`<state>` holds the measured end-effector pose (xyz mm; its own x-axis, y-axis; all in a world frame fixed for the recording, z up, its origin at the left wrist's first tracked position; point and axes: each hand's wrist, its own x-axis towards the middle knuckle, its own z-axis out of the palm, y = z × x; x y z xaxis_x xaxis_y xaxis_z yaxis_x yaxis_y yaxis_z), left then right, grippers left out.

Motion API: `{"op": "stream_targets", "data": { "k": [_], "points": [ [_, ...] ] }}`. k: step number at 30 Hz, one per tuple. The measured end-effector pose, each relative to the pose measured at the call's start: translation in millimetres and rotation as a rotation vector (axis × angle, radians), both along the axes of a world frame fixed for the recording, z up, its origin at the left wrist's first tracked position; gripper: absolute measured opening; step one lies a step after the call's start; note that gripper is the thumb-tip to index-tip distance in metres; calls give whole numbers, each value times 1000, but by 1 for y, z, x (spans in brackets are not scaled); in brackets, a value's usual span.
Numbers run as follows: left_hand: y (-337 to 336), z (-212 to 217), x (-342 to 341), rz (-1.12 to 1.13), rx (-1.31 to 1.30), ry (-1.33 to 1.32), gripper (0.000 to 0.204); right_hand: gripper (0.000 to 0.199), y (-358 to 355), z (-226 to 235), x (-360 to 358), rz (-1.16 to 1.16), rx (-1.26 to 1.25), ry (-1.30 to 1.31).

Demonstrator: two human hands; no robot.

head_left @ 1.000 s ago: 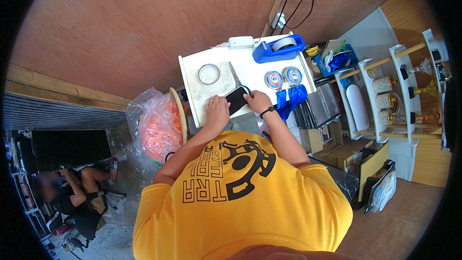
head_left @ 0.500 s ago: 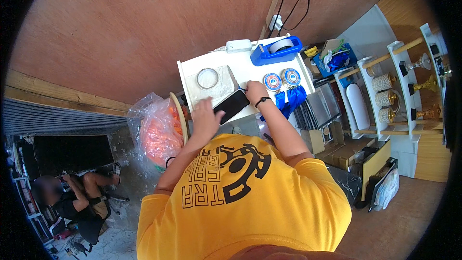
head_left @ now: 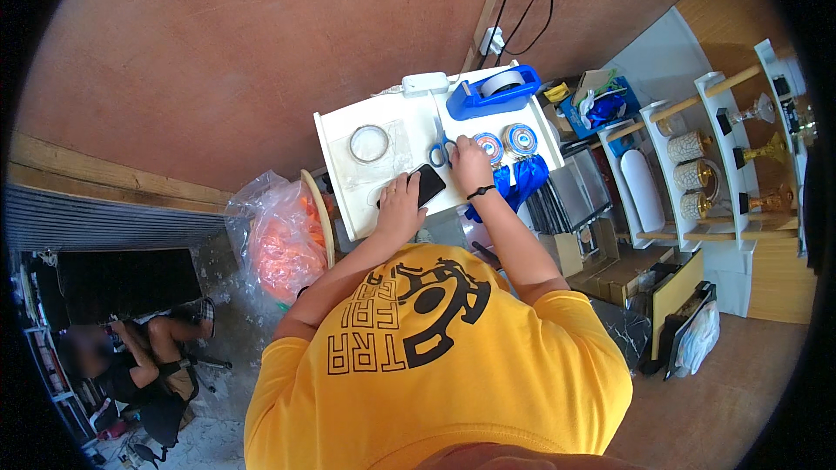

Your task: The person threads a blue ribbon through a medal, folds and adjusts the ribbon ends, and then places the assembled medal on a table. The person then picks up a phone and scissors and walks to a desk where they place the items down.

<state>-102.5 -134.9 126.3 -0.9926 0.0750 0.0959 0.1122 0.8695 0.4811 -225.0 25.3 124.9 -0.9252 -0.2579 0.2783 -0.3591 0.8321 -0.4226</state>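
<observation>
My left hand [head_left: 400, 207] lies over a black smartphone [head_left: 430, 184] at the near edge of a white tabletop [head_left: 353, 224]. Its fingers reach across the phone and cover the left part. My right hand [head_left: 472, 165] is closed at the blue handles of a pair of scissors [head_left: 439, 153], whose blades point away from me. Just right of that hand are two round medals [head_left: 521, 139] with blue ribbons [head_left: 528, 177] hanging over the table's near edge. A roll of tape [head_left: 369, 144] rests on a clear sheet to the left.
A blue tape dispenser [head_left: 493, 92] and a white power adapter [head_left: 425, 83] stand at the back. Left of the table is a clear bag of orange material [head_left: 283, 244]. Trophies on a white rack [head_left: 688, 152] and cardboard boxes [head_left: 610, 270] are right. A person [head_left: 144, 357] sits far left.
My left hand has come down onto the phone from its left side. My right hand has shifted slightly right with the scissors, whose blades have swung more upright and away from the phone.
</observation>
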Motion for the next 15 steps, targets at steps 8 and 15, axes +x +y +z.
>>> {"op": "stream_targets", "data": {
  "k": [8, 15],
  "points": [
    [-5, 0, -8, -40, 161, 50, 66, 17, 29, 29, -11, -97, -592, 167],
    [-6, 30, 0, -126, 246, 162, 72, 21, 78, 35, -28, -251, -1035, 50]
  ]
}}
